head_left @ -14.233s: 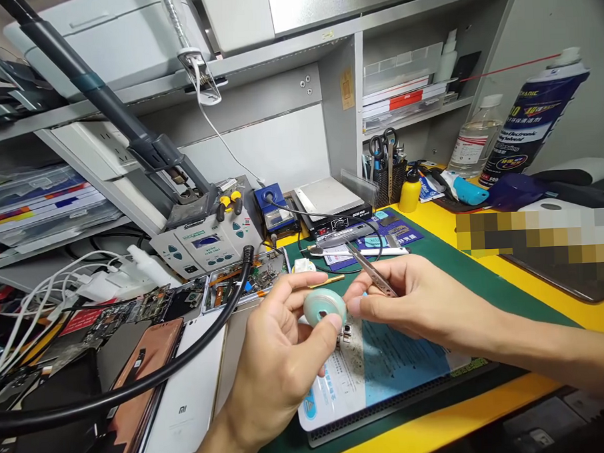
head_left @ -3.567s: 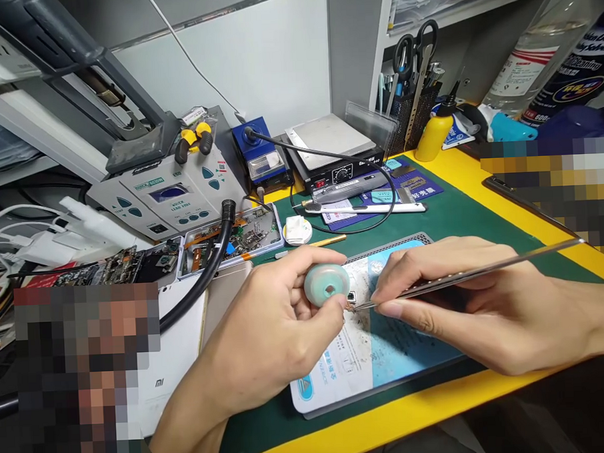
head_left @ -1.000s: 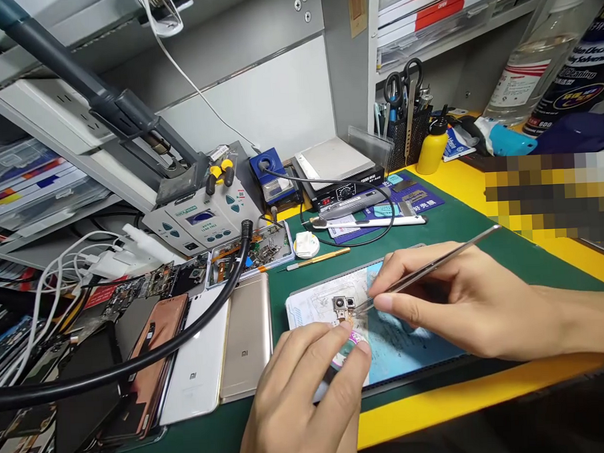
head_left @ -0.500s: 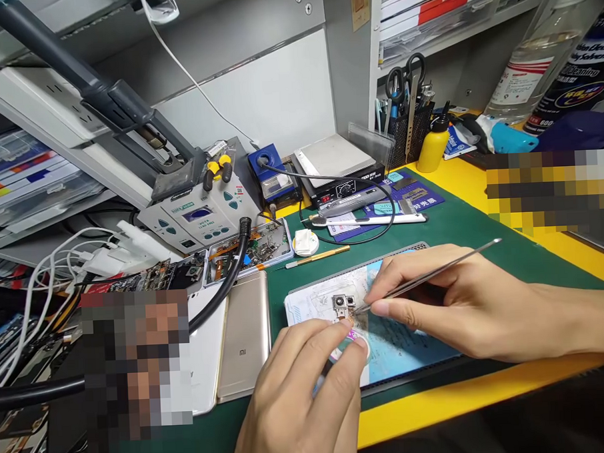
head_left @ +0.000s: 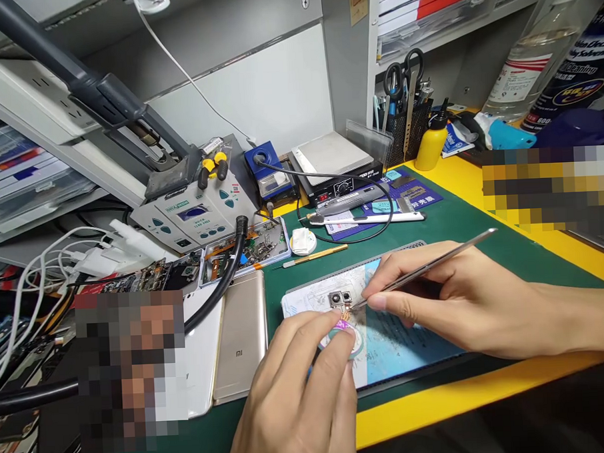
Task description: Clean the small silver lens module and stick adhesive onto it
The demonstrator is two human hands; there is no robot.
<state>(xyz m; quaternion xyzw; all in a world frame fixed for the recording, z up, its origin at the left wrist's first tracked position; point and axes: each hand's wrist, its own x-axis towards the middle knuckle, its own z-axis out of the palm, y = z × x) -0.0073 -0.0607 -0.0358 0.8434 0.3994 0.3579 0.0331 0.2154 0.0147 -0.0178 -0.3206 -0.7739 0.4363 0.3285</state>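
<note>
A small dual phone camera module (head_left: 338, 298) lies on the light part of a printed work pad (head_left: 407, 345). My left hand (head_left: 299, 387) reaches in from below, closed, with its fingertips holding the module's lower flex end. A round disc with a purple band (head_left: 354, 344) is partly hidden under those fingers. Metal tweezers (head_left: 434, 264) are pinched in my right hand (head_left: 435, 301), their tips at the module's lower right by the flex. The tweezers' back end points up and right. The exact contact at the tips is too small to make out.
Left of the pad lie a gold phone (head_left: 241, 336) and a white phone (head_left: 203, 371). A black hose (head_left: 224, 276) crosses above them. Behind are a parts tray (head_left: 247, 249), a brass-handled pick (head_left: 318, 255), a soldering station (head_left: 196, 211), a heating plate (head_left: 334, 158) and a yellow bottle (head_left: 431, 144).
The view has shifted slightly. My left fingers have drawn back a little, showing more of the round disc. The tweezers have rolled slightly, with their tips still by the module.
</note>
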